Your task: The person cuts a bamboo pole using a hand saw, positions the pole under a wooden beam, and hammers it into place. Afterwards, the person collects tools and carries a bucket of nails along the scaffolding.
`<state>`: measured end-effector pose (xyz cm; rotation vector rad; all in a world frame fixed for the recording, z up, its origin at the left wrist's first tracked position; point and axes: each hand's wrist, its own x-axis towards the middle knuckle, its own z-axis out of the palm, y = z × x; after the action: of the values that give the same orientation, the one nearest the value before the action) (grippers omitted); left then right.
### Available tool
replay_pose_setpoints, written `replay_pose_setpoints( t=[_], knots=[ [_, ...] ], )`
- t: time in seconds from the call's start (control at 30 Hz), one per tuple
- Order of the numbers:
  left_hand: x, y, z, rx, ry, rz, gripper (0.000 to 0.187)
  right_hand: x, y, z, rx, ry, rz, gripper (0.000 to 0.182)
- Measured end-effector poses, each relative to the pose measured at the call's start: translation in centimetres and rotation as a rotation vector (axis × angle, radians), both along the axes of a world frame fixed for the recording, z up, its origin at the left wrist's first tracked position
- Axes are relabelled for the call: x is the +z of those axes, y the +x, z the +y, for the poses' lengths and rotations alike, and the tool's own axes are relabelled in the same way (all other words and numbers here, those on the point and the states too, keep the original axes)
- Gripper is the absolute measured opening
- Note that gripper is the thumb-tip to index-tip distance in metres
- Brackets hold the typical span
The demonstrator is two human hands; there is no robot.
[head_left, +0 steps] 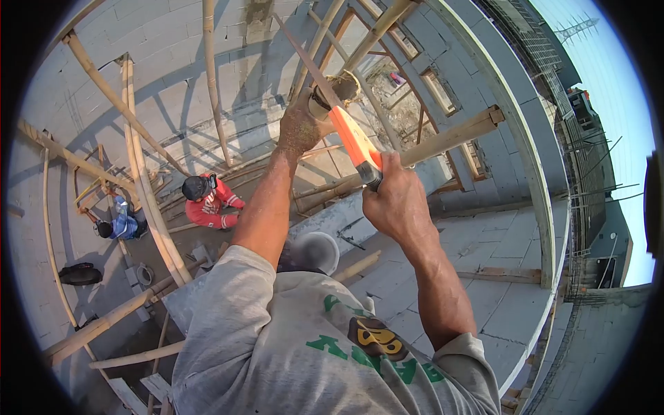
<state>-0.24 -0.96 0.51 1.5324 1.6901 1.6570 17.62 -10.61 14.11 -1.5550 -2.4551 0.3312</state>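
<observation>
A handsaw with an orange and black handle point(356, 138) is gripped in my right hand point(398, 197), fingers wrapped round its lower end. Its long thin blade point(304, 57) points up and to the left, passing beside my left hand point(302, 124). That hand, dusty with sawdust, is closed round the near end of a bamboo or wooden piece point(344, 88), whose hollow-looking end has a pale fibrous rim. The exact contact between blade and piece is hard to make out.
Below left are a person in a red top and dark cap point(209, 200) and a person in blue point(124, 225). Bamboo poles point(142, 166) cross around me. A cut pole end point(494, 117) juts in at right, near a block wall point(484, 90) and a long pale beam point(529, 149).
</observation>
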Motion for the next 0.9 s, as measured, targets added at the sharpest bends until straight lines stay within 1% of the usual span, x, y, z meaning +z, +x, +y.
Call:
replay_pose_setpoints(
  t=[0.03,0.1,0.13,0.17,0.23,0.27,0.3,0.33,0.4,0.43,0.47,0.5,0.53,0.57,0.63,0.73,0.8,0.9],
  knots=[
    [-0.1,0.4,-0.6,-0.055,-0.033,-0.020,0.069,0.2,0.7,-1.1,-0.042,-0.033,-0.030,0.041],
    [-0.1,1.5,-1.2,-0.043,-0.067,-0.050,0.070,0.3,0.9,-2.2,-0.089,-0.078,-0.070,0.042],
    [-0.4,1.8,-1.7,-0.026,-0.090,-0.069,0.070,0.3,0.7,-2.6,-0.060,-0.067,-0.069,0.043],
    [-1.2,1.3,-1.3,-0.007,-0.084,-0.054,0.070,0.5,0.5,-2.4,-0.024,-0.041,-0.069,0.044],
    [0.0,-0.1,-0.6,0.049,-0.104,-0.086,0.068,0.8,-0.8,-1.2,0.041,0.011,-0.093,0.048],
    [0.1,-0.5,-0.6,0.068,-0.131,-0.104,0.067,1.3,-1.8,-0.3,0.030,-0.013,-0.107,0.048],
    [0.0,-0.9,-0.1,0.097,-0.164,-0.047,0.066,2.1,-2.8,0.6,0.013,-0.039,-0.122,0.048],
    [-0.2,-0.8,-0.2,0.086,-0.165,-0.054,0.066,2.5,-3.1,1.0,-0.015,-0.064,-0.132,0.049],
    [0.3,-0.3,0.5,0.049,-0.137,-0.061,0.066,1.2,-1.8,1.0,-0.045,-0.018,-0.164,0.049],
    [0.4,0.5,0.4,0.026,-0.179,-0.088,0.066,0.2,-0.4,0.0,-0.050,0.010,-0.203,0.049],
    [0.0,1.1,0.8,0.033,-0.090,-0.046,0.066,-0.7,0.5,-0.6,-0.047,0.050,-0.235,0.050],
    [-1.1,1.9,0.9,0.044,-0.014,-0.006,0.065,-1.0,1.5,-1.0,-0.038,0.069,-0.191,0.051],
    [-1.1,2.0,0.4,0.054,0.057,0.038,0.065,-0.8,2.3,-1.8,-0.010,0.044,-0.145,0.050],
    [-0.8,1.0,0.8,0.024,-0.155,-0.062,0.063,-0.5,3.1,-3.1,0.010,0.008,-0.100,0.049],
    [0.1,-0.3,1.8,0.071,-0.136,-0.053,0.063,-0.2,4.2,-3.7,0.068,0.014,0.012,0.046],
    [-0.2,1.1,2.3,0.055,-0.135,-0.056,0.064,1.6,2.6,-2.6,-0.054,-0.040,-0.105,0.046],
    [0.2,1.5,2.3,0.024,-0.187,-0.053,0.065,1.4,2.2,-1.7,-0.052,-0.009,-0.113,0.045],
    [-0.2,1.4,2.7,0.031,-0.156,-0.050,0.070,1.1,2.1,-1.4,-0.070,-0.004,-0.106,0.046]
  ],
)
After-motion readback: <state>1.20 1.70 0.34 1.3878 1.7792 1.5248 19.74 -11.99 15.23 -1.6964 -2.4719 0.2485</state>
